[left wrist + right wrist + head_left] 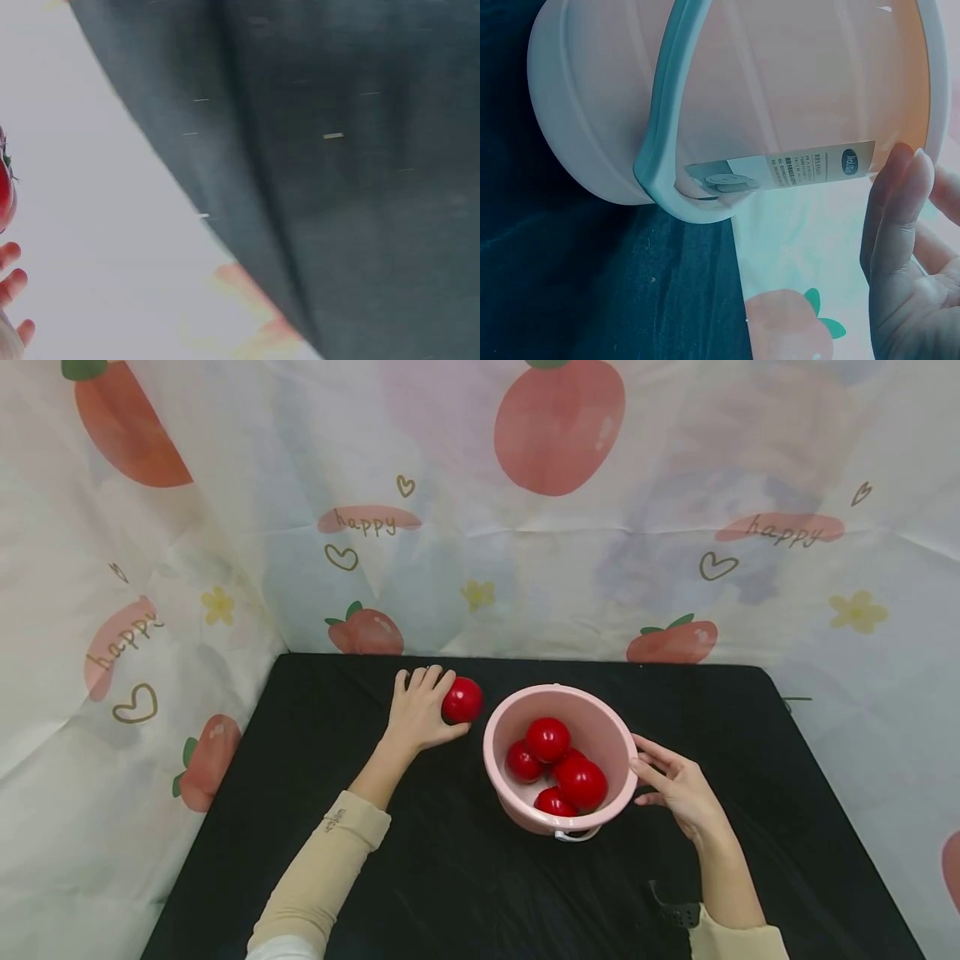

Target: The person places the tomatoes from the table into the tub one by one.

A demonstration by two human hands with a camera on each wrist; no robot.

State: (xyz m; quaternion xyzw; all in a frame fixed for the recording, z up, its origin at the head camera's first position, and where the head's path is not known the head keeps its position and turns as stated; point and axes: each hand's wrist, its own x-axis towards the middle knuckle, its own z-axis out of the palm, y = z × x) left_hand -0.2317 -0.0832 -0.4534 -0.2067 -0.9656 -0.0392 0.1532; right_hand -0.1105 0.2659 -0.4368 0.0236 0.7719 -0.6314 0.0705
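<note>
A red tomato [462, 700] is between the thumb and index finger of my left hand [422, 712], left of the bucket and near the table's back edge. At the left edge of the left wrist view, part of the tomato [6, 187] shows green sepals, with several fingertips [13, 286] just below it. A pink bucket [517, 710] stands upright with several tomatoes [548, 739] inside. My right hand [684, 789] holds the bucket's right rim with thumb and fingers. In the right wrist view, a printed label [810, 166] and the pale handle [664, 105] show on its side.
A black cloth [450, 885] covers the table. Behind it and along the left hangs a pale curtain [450, 460] printed with fruit and hearts. A dark strap [678, 914] lies by the right sleeve.
</note>
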